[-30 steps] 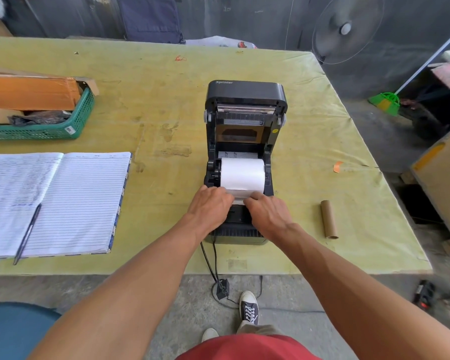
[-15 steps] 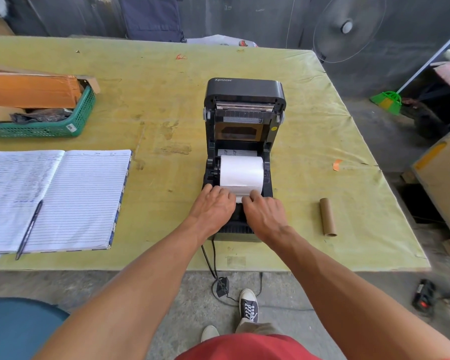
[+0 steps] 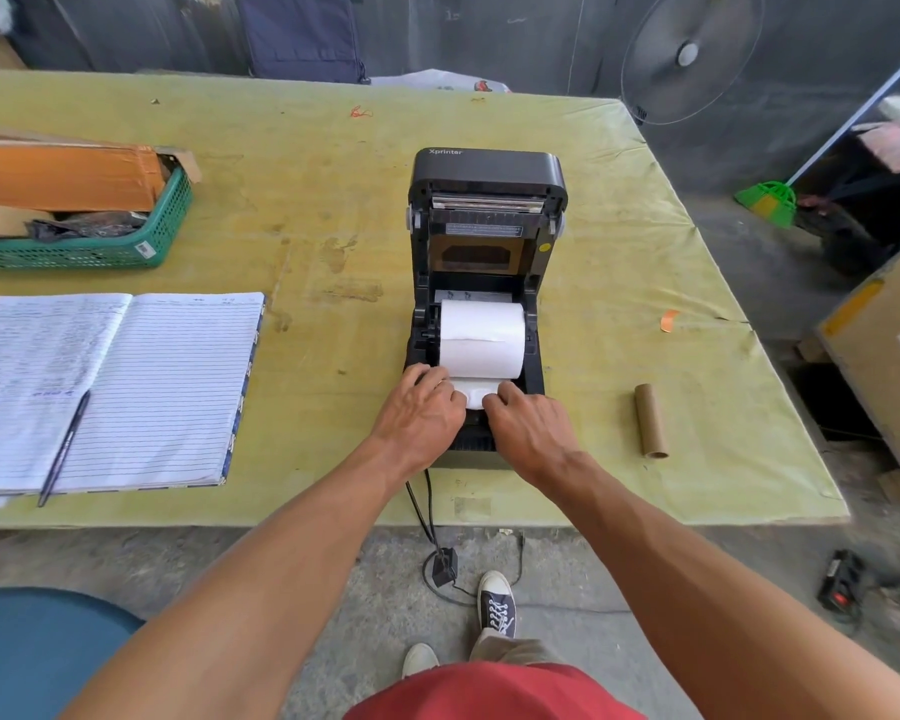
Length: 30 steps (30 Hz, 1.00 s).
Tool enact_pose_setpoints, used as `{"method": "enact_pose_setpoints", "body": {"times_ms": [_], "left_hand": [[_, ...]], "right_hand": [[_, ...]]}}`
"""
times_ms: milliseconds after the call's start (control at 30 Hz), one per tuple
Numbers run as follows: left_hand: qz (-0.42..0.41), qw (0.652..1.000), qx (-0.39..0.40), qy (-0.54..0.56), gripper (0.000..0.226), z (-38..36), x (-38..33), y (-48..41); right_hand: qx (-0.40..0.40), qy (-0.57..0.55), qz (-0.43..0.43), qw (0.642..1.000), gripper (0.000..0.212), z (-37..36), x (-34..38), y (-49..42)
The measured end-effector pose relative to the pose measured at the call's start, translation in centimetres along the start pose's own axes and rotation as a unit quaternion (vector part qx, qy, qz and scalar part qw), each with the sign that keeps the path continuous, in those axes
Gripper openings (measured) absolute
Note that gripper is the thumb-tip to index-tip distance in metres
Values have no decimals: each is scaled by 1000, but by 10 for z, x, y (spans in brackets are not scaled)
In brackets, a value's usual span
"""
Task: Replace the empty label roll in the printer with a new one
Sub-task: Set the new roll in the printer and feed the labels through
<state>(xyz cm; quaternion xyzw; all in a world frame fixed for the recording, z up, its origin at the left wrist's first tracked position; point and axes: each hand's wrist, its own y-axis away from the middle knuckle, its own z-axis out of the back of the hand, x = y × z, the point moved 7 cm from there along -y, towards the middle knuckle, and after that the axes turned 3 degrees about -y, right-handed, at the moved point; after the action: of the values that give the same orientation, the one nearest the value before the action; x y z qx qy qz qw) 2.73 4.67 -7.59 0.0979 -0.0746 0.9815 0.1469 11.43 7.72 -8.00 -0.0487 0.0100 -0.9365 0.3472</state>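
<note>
A black label printer [image 3: 489, 171] stands mid-table with its lid swung up. A full white label roll [image 3: 481, 337] sits in its bay, and a loose strip of labels [image 3: 476, 391] runs forward from it. My left hand [image 3: 419, 415] presses the strip's left edge with its fingertips. My right hand [image 3: 528, 431] holds down the right edge. Both hands rest on the printer's front, hiding the feed slot. The empty brown cardboard core [image 3: 650, 420] lies on the table to the right of the printer.
An open lined notebook [image 3: 141, 387] with a pen [image 3: 63, 449] lies at the left. Behind it, a green basket [image 3: 167, 226] holds cardboard. Printer cables [image 3: 427, 506] drop over the table's near edge to the floor. A fan [image 3: 689, 54] stands beyond the far right corner.
Both hands have slid a little toward me along the printer front, drawing more of the white label strip out from under the roll.
</note>
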Motion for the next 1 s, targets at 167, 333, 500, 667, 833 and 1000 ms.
{"method": "enact_pose_setpoints", "body": {"times_ms": [167,333,500,667,833,1000], "left_hand": [[1,999,-34,6,26,2,-4,11],[14,997,-74,19,36,7,-8,26],[18,996,-85,22,27,11,-10,34],[10,994,-97,39,19,7,-11,42],[-6,995,-79,64,9,2,-13,52],[-10,992,-45,114,11,3,-17,56]], "right_hand": [[20,17,17,1000,11,2,6,8],[6,24,32,999,9,5,10,17],[-24,33,40,998,16,12,15,25],[-43,24,68,996,16,15,21,35],[-56,3,84,995,14,10,27,48],[-53,10,90,995,12,4,30,56]]}}
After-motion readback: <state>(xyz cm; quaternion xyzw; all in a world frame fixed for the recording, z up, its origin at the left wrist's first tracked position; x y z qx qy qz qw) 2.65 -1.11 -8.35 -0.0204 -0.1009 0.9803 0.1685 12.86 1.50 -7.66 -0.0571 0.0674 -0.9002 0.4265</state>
